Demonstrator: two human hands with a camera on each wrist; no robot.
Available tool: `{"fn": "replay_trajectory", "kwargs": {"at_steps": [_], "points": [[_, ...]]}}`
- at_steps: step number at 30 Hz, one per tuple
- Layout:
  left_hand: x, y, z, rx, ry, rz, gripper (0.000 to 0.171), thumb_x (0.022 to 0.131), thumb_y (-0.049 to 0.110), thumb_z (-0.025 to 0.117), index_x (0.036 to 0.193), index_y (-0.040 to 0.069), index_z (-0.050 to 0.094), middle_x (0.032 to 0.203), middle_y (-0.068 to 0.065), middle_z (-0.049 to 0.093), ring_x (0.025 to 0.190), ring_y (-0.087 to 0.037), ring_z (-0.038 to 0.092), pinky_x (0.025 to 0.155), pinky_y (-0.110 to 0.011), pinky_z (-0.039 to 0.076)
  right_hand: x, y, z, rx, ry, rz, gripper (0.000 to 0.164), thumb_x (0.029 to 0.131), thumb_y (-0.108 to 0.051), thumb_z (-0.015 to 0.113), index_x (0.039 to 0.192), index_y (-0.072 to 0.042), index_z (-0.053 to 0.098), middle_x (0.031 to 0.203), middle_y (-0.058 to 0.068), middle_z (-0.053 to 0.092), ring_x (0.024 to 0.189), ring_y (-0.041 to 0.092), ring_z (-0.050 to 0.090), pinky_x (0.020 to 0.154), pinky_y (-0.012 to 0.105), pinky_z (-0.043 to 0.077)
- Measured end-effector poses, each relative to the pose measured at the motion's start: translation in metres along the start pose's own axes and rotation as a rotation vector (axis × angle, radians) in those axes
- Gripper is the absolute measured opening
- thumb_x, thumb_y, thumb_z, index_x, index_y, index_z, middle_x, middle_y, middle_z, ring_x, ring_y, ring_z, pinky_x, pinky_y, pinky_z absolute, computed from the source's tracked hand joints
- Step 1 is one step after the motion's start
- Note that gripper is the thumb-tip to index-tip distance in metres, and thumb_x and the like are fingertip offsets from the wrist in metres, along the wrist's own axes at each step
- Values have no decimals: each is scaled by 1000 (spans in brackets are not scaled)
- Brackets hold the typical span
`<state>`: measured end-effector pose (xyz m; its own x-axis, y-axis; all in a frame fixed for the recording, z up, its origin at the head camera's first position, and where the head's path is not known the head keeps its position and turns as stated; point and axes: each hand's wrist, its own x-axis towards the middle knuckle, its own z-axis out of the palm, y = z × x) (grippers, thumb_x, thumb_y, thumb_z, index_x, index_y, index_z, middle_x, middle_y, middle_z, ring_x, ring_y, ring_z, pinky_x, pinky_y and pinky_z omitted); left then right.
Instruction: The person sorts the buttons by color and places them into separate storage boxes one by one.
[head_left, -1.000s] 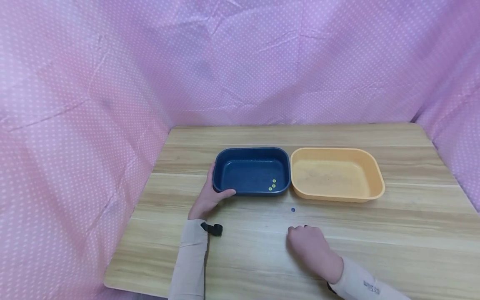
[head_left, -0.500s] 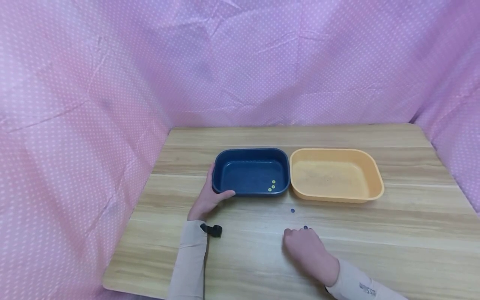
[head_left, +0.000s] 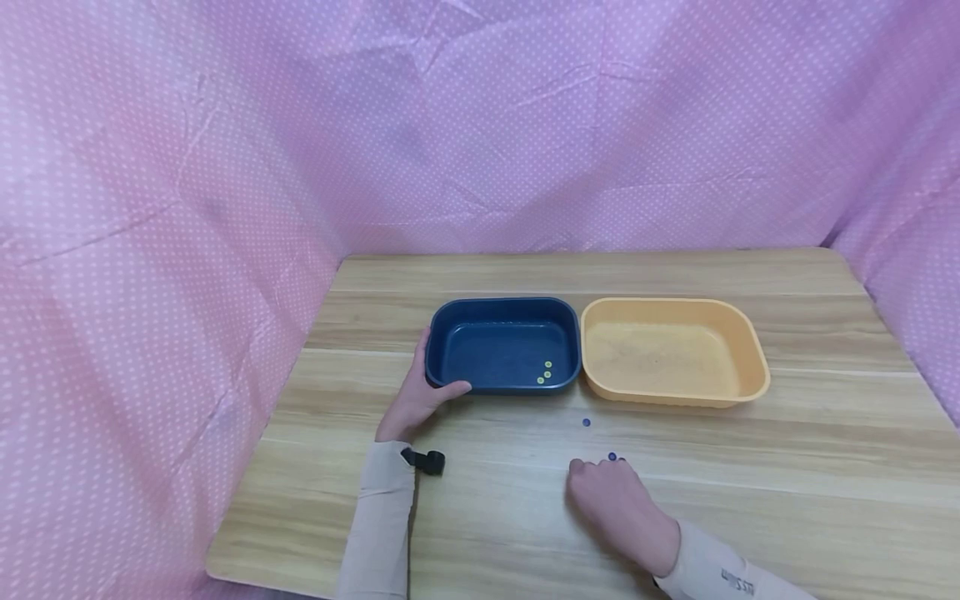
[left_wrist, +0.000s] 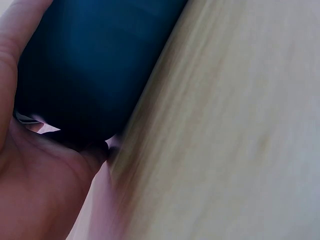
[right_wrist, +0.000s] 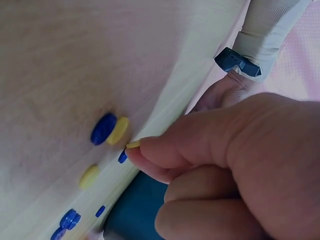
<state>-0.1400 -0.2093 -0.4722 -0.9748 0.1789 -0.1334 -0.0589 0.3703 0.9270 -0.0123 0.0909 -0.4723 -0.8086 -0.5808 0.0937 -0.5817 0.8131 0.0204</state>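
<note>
My left hand (head_left: 414, 397) grips the left end of a dark blue plastic bin (head_left: 495, 388), its thumb along the front wall and its fingers around the left side. Three small yellow buttons (head_left: 547, 374) lie inside that bin's front right corner. In front of the bins, low over the table, my right hand (head_left: 618, 506) pinches a small yellow button (right_wrist: 133, 144) between thumb and index finger; the head view hides this pinch. Around those fingertips lie a blue button (right_wrist: 103, 128), a yellow button (right_wrist: 119, 131) touching it, and another yellow button (right_wrist: 89, 176).
A yellow-orange bin (head_left: 675, 397) stands against the dark blue bin's right side. On the wooden table (head_left: 495, 492), one blue button (head_left: 587, 422) lies before the bins and another blue button (head_left: 612, 456) by my right knuckles. Pink dotted cloth (head_left: 525, 125) surrounds the table.
My right hand has shifted slightly left and toward me, uncovering more of the blue button by its knuckles. The left hand stays on the dark blue bin.
</note>
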Motion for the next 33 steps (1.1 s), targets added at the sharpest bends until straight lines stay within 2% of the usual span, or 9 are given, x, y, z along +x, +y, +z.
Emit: {"fn": "replay_trajectory", "kwargs": {"at_steps": [2,10,20,28,33], "points": [[-3,5,0,3,-1,1,113,82,21,79,156,24,-6,163,-2,2,144,-29,13,114,-56,15,-1,1,0,5,5,0,21,73,4,61,62,-7,47,50,0,37,42,16,38,36,33,34],[-4,4,1,3,-7,-1,111,84,18,78,156,27,-7,162,-1,2,143,-29,14,114,-54,16,0,5,1,11,45,12,22,72,6,60,63,-9,46,48,-1,35,41,16,41,34,34,36],[-3,5,1,-13,3,-7,112,83,18,79,156,24,-5,162,-1,4,143,-30,15,114,-55,16,4,13,-7,110,-39,30,19,75,7,60,69,-6,48,52,-1,36,43,13,39,35,33,36],[-3,6,-1,-16,1,-14,112,83,18,78,156,26,-5,162,0,3,143,-29,15,114,-54,16,16,22,-20,146,9,34,20,78,1,63,69,-7,46,52,-2,36,44,13,40,36,32,34],[-4,6,0,-22,-4,-16,112,83,18,78,156,26,-6,162,-2,4,142,-30,17,114,-54,17,27,26,-30,227,-28,83,20,82,-5,65,72,-7,48,52,-4,36,43,13,38,36,30,32]]}}
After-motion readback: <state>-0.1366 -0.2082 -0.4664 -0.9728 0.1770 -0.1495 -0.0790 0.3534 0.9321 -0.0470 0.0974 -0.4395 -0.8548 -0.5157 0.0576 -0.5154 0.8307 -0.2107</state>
